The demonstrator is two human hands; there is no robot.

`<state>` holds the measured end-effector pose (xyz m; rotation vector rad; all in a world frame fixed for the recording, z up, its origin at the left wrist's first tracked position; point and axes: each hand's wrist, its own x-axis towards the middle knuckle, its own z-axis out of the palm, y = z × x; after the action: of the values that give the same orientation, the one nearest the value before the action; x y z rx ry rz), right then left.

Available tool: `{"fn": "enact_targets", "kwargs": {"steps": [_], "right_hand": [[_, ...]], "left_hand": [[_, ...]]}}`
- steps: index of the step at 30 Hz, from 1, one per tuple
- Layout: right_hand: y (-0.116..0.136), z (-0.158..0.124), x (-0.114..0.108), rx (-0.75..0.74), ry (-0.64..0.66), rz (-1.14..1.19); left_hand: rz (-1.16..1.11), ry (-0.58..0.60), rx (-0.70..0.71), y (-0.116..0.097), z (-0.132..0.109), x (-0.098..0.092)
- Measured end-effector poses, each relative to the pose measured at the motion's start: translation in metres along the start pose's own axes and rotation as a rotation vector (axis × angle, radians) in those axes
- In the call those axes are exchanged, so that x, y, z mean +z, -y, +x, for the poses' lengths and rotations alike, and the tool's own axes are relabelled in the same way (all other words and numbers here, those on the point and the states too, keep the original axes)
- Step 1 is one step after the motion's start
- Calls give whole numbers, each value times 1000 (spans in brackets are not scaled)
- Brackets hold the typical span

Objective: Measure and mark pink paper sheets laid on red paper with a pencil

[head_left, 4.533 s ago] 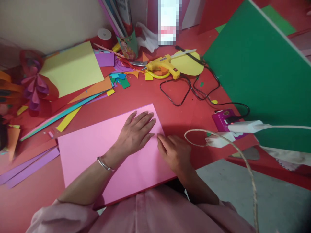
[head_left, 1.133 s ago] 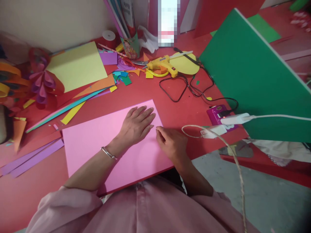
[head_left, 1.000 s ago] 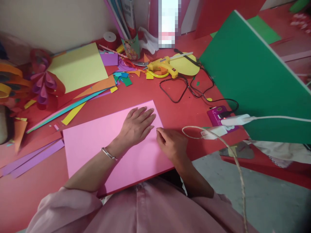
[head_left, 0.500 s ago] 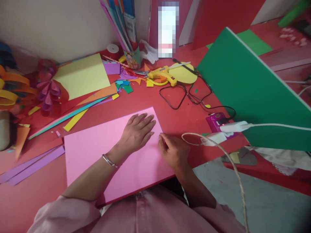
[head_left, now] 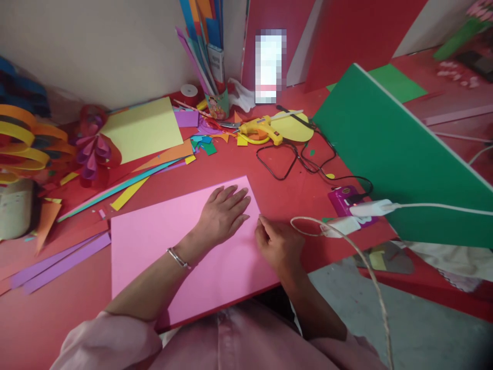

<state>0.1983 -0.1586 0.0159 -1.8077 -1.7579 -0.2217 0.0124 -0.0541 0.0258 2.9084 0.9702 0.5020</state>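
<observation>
A large pink paper sheet (head_left: 146, 252) lies on the red table in front of me, with a thin purple edge showing along its far side. My left hand (head_left: 223, 213) rests flat on the sheet near its right end, fingers stretched out, palm down. At the sheet's right edge, my right hand (head_left: 280, 244) is closed, thumb and forefinger pinched together on the paper's edge. Its other fingers are curled under and mostly hidden.
Behind the sheet are a yellow glue gun (head_left: 262, 128) with its black cord, scissors (head_left: 230, 125), paper scraps and a pale yellow sheet (head_left: 142, 131). To the right, white plugs (head_left: 372, 207) sit in a purple power strip (head_left: 342, 198) beside a leaning green board (head_left: 400, 164).
The view has tilted and shifted slightly, so everything sits a little lower and further right. Both hands keep nearly the same place and pose on the pink sheet.
</observation>
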Motion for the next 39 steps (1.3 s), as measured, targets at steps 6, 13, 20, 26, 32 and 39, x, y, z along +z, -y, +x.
{"fn": "enact_targets", "kwargs": {"steps": [6,13,20,26,32,39], "right_hand": [[-1,0,0,-8,0,7],[-2,0,2,-27,6,16],[-1,2,-1,-53,60,66],[6,25,-17,-54,249,152],[4,77,17,153,281,395],[-10,122,59,290,228,432]], "left_hand": [[-17,10,-13,1,-2,3],[-63,25,-5,1,-2,4],[-113,21,-16,2,-2,3],[-73,19,-31,0,0,0],[-61,26,-31,1,-1,2],[-68,36,-42,2,-1,2]]}}
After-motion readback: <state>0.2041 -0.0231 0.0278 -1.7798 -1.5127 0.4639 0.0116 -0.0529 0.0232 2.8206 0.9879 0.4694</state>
